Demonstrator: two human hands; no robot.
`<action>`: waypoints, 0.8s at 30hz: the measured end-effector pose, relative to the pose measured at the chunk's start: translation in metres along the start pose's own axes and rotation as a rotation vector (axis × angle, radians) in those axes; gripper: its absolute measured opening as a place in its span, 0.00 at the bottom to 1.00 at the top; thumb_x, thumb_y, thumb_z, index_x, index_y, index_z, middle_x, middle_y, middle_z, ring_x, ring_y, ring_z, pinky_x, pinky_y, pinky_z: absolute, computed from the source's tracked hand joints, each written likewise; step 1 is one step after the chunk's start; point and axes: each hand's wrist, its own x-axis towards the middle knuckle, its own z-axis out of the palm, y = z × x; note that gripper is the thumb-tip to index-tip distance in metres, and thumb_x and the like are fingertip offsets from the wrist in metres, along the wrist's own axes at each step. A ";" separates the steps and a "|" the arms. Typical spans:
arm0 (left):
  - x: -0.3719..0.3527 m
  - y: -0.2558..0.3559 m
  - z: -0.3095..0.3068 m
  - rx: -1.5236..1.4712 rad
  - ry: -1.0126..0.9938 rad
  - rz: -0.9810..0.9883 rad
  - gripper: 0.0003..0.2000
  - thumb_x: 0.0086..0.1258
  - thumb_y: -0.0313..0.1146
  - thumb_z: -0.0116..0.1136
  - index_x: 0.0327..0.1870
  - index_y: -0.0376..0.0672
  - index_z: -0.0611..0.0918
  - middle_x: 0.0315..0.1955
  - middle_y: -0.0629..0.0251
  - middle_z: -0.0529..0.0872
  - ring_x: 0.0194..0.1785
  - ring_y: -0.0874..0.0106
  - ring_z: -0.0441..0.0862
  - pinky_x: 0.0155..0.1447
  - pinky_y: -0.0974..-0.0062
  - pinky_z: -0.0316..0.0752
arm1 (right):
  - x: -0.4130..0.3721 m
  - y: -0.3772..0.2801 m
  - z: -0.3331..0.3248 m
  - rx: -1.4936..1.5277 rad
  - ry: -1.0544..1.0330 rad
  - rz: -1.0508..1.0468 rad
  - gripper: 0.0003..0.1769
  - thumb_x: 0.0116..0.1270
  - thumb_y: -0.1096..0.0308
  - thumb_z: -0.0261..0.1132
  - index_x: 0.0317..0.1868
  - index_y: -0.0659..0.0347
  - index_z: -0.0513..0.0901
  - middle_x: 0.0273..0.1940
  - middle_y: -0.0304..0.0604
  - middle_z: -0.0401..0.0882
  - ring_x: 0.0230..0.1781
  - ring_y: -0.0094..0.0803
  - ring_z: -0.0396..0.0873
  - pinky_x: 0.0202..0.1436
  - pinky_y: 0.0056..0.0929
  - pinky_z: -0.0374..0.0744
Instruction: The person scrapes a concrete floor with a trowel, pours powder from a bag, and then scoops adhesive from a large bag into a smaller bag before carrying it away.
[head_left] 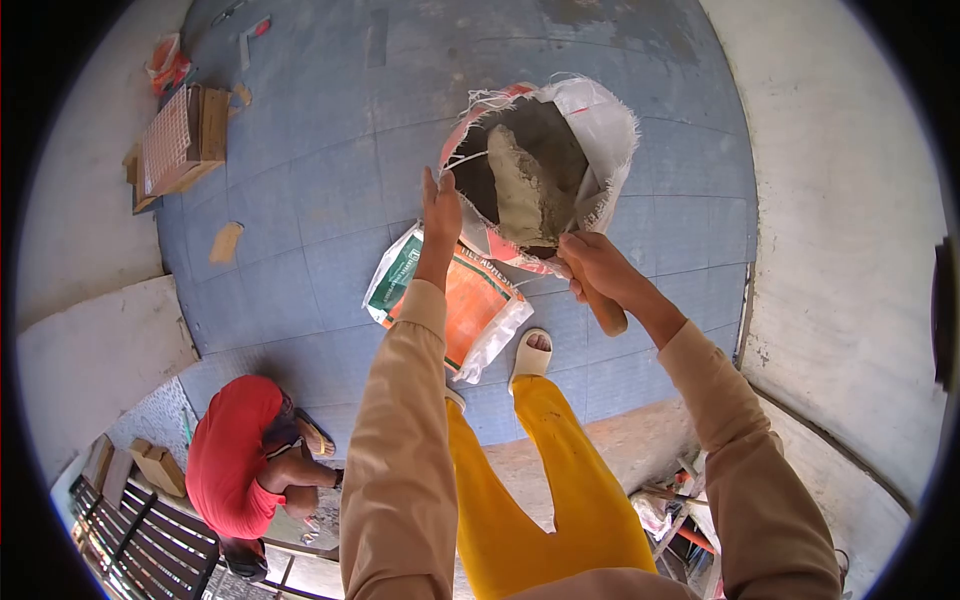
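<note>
A woven white-and-red sack stands with its frayed mouth open, showing grey powder inside. My left hand is closed on the sack's left rim. In my right hand is the wooden handle of a trowel, gripped at the near right rim. The trowel's blade reaches into the sack and is coated with pale grey powder. Just below the sack, an orange, green and white tile adhesive bag lies on the floor near my feet.
A person in a red shirt crouches at the lower left. Cardboard boxes stand by the left wall, with a brown scrap on the blue-grey tiled floor. Slatted dark metal is at the lower left, clutter at the lower right.
</note>
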 end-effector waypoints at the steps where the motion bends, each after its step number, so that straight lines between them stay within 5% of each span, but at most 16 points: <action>1: 0.001 -0.001 -0.003 0.052 -0.006 0.070 0.32 0.68 0.45 0.38 0.65 0.27 0.53 0.65 0.41 0.54 0.70 0.52 0.50 0.70 0.68 0.46 | -0.004 -0.002 0.001 -0.005 -0.001 0.001 0.18 0.68 0.53 0.48 0.32 0.61 0.68 0.23 0.37 0.68 0.17 0.23 0.68 0.19 0.26 0.70; 4: -0.009 0.018 -0.006 -0.140 0.054 -0.059 0.32 0.67 0.46 0.40 0.65 0.28 0.55 0.65 0.42 0.56 0.70 0.53 0.51 0.70 0.69 0.48 | -0.022 -0.009 0.005 0.013 0.007 -0.005 0.18 0.68 0.53 0.48 0.32 0.60 0.68 0.23 0.36 0.67 0.17 0.23 0.67 0.19 0.26 0.70; 8: -0.022 0.010 -0.028 -0.194 -0.031 0.020 0.32 0.67 0.45 0.42 0.65 0.29 0.56 0.64 0.45 0.59 0.69 0.55 0.54 0.69 0.72 0.50 | -0.042 -0.019 0.009 -0.015 0.055 0.012 0.17 0.69 0.53 0.48 0.36 0.59 0.68 0.24 0.35 0.67 0.16 0.21 0.66 0.18 0.23 0.68; 11: -0.031 -0.011 -0.054 -0.493 0.036 -0.076 0.25 0.71 0.41 0.39 0.66 0.39 0.59 0.65 0.51 0.61 0.67 0.57 0.58 0.68 0.68 0.53 | -0.056 -0.021 0.009 -0.048 0.070 -0.011 0.17 0.69 0.54 0.48 0.35 0.60 0.68 0.23 0.36 0.67 0.16 0.22 0.66 0.17 0.23 0.68; 13: -0.074 0.022 -0.086 -0.430 0.079 -0.394 0.29 0.70 0.47 0.42 0.68 0.43 0.56 0.63 0.54 0.63 0.65 0.61 0.61 0.65 0.63 0.56 | -0.065 -0.024 0.012 -0.069 0.070 -0.026 0.17 0.68 0.54 0.48 0.33 0.61 0.67 0.23 0.37 0.67 0.15 0.23 0.66 0.16 0.24 0.68; 24: -0.325 -0.170 -0.229 -0.280 0.275 -0.794 0.27 0.69 0.47 0.46 0.64 0.42 0.63 0.55 0.55 0.73 0.57 0.62 0.71 0.57 0.61 0.65 | -0.086 0.031 0.073 -0.101 -0.131 0.026 0.15 0.70 0.57 0.46 0.33 0.62 0.67 0.21 0.36 0.66 0.11 0.21 0.65 0.13 0.22 0.66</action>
